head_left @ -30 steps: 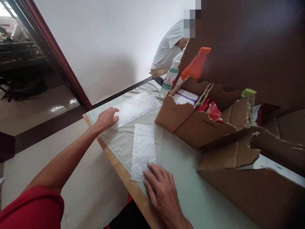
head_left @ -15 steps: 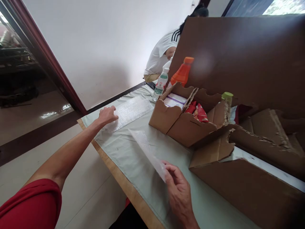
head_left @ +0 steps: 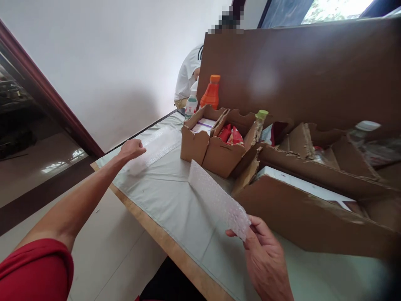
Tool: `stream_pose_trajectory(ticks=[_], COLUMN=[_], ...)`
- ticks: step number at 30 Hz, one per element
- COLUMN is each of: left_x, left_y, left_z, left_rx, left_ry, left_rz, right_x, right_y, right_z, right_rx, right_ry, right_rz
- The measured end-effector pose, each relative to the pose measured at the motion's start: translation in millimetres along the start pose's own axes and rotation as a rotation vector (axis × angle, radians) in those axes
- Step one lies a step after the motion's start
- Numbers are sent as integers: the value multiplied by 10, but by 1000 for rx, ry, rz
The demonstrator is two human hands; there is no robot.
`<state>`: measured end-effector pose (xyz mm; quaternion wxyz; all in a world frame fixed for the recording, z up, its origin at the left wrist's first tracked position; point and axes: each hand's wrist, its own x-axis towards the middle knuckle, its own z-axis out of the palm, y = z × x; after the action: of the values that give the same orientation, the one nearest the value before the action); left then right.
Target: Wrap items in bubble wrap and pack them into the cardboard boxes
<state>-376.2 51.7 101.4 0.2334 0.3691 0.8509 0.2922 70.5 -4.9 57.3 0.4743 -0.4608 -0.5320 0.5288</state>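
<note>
My right hand (head_left: 266, 255) pinches one end of a narrow strip of bubble wrap (head_left: 216, 196) between thumb and fingers. The strip slants up and away toward the far left, its other end above the cloth. My left arm is stretched out over the table, and my left hand (head_left: 133, 150) is closed at the upper left edge of a larger bubble wrap sheet (head_left: 161, 144). This sheet lies on the cloth and looks a little blurred. The fingertips of my left hand are hidden from view.
Cardboard bins (head_left: 219, 159) holding packets and boxes stand on the right, by a larger cardboard box (head_left: 313, 225). An orange bottle (head_left: 210, 94) and a water bottle (head_left: 191, 104) stand behind. A tall brown panel (head_left: 297, 75) partly hides a person in a white shirt (head_left: 187, 79).
The view has turned to the right. My left hand has closed at the sheet's edge. In my right hand the strip has turned, showing more of its broad face.
</note>
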Motion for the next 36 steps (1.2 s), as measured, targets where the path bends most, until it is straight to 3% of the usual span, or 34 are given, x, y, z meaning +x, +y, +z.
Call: stream_pose_trajectory(ticks=[4,9,12,14,18,22,25,27,31,34,36], left_x=[-631,-1668,-1992,-2044,-2011,-2011,-1894,-1689,-1015,-450,-130], left_y=[114,86,22,-26,-124,-207,-289,-348,-367,-226,-96], left_z=[143,834,1120,1113,863,824,815,676,139,-208,-331], left_rx=[-376,-636,-666,-677,-798,-832,-818,-810,-676,-564,-494], left_ry=[-238,-582,-730,-683,-372,-436,-384,-303,-132,-135,-143], left_rz=[55,26,-25,-16,-14,-51,-69,-63,8,91,163], right_x=[8,16,-31,-66,-115,-147,-117,-60,50,54,33], right_y=[-72,-263,-388,-422,-279,-6,83,97,208,370,451], right_z=[-112,-32,113,231,505,741,760,704,605,604,613], right_rx=[61,55,-84,-239,-448,-586,-645,-688,-847,-951,-969], right_ry=[7,-85,-221,-342,-583,-764,-781,-744,-716,-739,-727], right_rz=[-80,-246,-402,-520,-668,-658,-657,-668,-662,-659,-658])
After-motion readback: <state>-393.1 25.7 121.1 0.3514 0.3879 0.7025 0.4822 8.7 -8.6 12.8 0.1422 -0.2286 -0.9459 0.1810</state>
